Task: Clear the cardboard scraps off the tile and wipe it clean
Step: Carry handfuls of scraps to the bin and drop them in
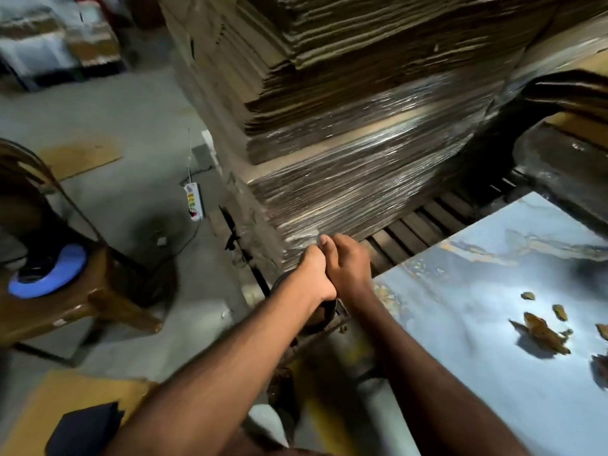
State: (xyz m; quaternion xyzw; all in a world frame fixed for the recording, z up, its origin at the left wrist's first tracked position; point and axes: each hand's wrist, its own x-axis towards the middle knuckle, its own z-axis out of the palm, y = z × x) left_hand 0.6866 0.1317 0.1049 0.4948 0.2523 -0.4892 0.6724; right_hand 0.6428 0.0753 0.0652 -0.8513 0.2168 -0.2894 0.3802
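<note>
A glossy blue marbled tile (477, 324) lies at the lower right. Several torn brown cardboard scraps (543, 334) sit near its right side, with finer crumbs along its left edge (388, 291). Both hands are off the tile, pressed together at the bottom corner of a tall stack of flat cardboard sheets (362, 143). My left hand (314, 274) is curled into a fist. My right hand (350, 261) lies against it, fingertips at the shiny plastic wrap (312, 236) on the stack's corner. Both seem to grip that wrap; blur hides the detail.
The stack stands on a slatted pallet (427, 218). A brown plastic chair (65, 284) holding a blue object stands at the left. A white power strip (194, 200) with its cable lies on the grey floor. A dark machine frame (559, 166) borders the tile's far side.
</note>
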